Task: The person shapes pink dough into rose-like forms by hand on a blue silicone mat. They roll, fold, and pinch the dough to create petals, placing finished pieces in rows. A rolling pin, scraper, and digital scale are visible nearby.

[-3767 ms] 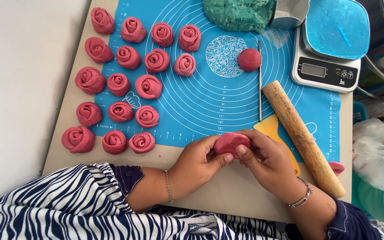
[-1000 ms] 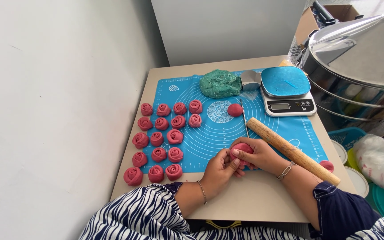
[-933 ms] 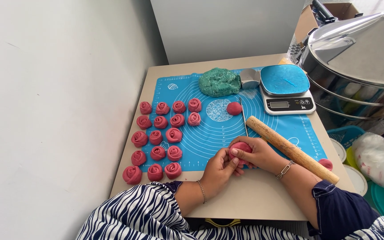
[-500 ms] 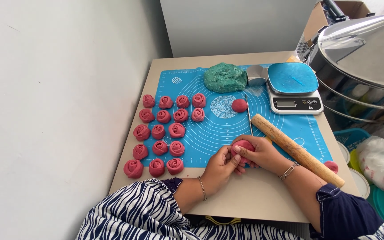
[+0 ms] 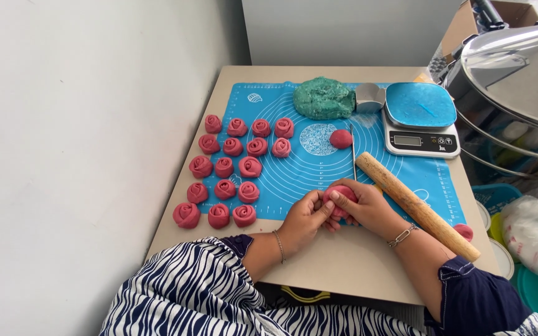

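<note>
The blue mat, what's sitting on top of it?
On the blue mat sit pink dough roses, a pink dough ball, green dough and a rolling pin. The hands cover a patch.

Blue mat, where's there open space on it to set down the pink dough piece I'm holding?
Bare patches on the blue mat: between the rose rows and the rolling pin, and between the pin and the scale. The left side is packed with roses.

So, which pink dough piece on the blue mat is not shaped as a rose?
The smooth pink ball beside the green dough; the others are rolled into roses.
</note>
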